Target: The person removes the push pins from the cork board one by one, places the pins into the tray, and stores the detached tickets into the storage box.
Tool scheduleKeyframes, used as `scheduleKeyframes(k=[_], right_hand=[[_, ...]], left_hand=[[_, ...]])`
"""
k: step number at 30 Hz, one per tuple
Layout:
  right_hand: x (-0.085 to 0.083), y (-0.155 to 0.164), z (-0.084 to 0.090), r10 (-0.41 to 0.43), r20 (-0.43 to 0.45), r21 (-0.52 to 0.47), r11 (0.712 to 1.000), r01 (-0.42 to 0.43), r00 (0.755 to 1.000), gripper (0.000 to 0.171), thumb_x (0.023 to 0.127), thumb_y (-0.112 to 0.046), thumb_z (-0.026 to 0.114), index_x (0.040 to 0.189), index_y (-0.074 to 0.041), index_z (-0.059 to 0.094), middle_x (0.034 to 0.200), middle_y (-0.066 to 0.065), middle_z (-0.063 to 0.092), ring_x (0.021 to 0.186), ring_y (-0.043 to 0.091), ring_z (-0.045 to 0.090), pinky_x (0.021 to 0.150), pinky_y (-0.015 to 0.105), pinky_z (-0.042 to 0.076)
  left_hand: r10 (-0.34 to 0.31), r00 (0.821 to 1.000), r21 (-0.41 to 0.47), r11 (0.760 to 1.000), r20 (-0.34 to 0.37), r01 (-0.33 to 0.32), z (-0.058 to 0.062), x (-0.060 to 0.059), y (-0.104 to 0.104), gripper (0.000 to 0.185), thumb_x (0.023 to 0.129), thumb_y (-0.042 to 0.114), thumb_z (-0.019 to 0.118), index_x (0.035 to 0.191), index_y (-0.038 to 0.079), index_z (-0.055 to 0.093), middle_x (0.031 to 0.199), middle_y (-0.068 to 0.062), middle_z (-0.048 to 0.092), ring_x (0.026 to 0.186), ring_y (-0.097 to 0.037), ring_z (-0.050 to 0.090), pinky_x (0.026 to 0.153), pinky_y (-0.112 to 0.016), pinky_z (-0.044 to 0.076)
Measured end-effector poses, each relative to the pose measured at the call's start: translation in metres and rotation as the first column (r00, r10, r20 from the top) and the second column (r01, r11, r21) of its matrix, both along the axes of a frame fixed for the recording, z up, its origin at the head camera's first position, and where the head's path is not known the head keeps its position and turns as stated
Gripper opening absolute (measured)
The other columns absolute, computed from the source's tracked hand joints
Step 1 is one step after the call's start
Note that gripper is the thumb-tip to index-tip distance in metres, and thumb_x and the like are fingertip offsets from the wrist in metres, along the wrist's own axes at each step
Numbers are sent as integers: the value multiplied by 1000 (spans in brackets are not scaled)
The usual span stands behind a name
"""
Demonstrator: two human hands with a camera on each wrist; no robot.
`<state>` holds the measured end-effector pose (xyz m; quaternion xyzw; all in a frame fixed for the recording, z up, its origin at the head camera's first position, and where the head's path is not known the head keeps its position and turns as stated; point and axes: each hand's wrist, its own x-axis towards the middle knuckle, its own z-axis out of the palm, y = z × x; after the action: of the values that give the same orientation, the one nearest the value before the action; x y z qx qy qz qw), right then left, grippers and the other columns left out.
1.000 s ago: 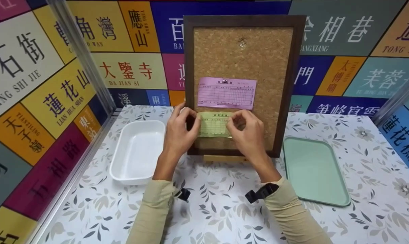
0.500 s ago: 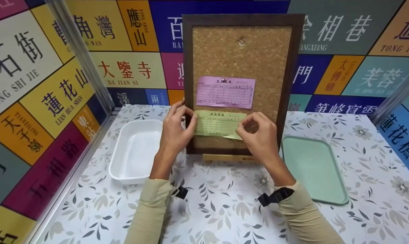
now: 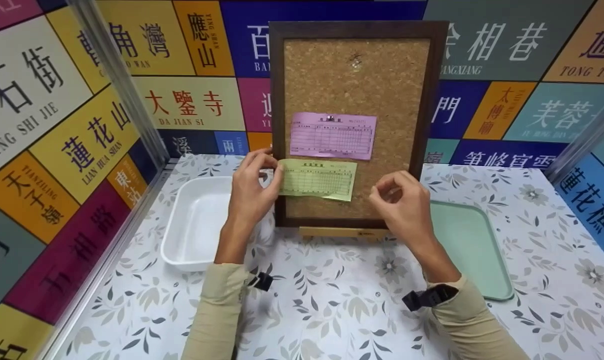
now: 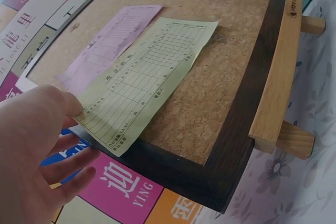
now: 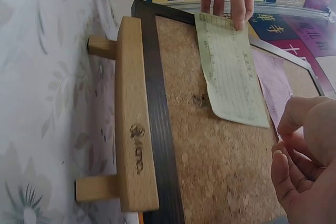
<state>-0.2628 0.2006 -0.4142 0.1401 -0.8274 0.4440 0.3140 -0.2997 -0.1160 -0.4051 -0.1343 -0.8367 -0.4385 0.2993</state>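
A cork board in a dark frame stands on a wooden easel. A pink slip is pinned at its middle. Below it a pale green slip lies tilted against the cork. My left hand pinches the slip's left edge, thumb on the paper. My right hand hovers off the slip's right end, in front of the board's lower right corner. Its fingers are curled with the thumb against the forefinger, and I see nothing between them.
A white tub sits left of the board and a mint green tray sits right of it, both on the floral table. Printed walls close in on the left, back and right. A small pin mark shows near the board's top.
My right hand has let go of the green slip's top and drawn away to the right. The slip now hangs tilted from my left hand alone, its full face uncovered.
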Motion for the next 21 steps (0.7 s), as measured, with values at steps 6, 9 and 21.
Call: scheduleKeyframes(k=[6,9,21], right_hand=[[7,18,-3,-29,8,26,999,28,1000,8,91,-4,79,90,-8,73,89,3,70,72,18,63,62,15,50],[9,26,-3,-42,1,33,999,42,999,7,92,-6,79,91,-10,73,87,1,70,72,16,62,61,15,48],[18,64,-8,-116,19,47,992,115,993,6,93,-12,80,93,-16,77,89,-3,75,78,6,66,61,13,47]], left_hand=[[-9,1000,22,1000,9,9,2,0,-3,16,102,24,74,102,8,73,134,-8,71,106,-20,76,88,-37,64],[-11,1000,26,1000,7,11,3,0,-4,16,103,24,73,103,8,73,132,-9,72,105,-19,77,88,-37,64],[-20,1000,34,999,6,20,5,3,-9,16,104,26,72,103,10,72,120,-8,75,99,-18,77,89,-34,64]])
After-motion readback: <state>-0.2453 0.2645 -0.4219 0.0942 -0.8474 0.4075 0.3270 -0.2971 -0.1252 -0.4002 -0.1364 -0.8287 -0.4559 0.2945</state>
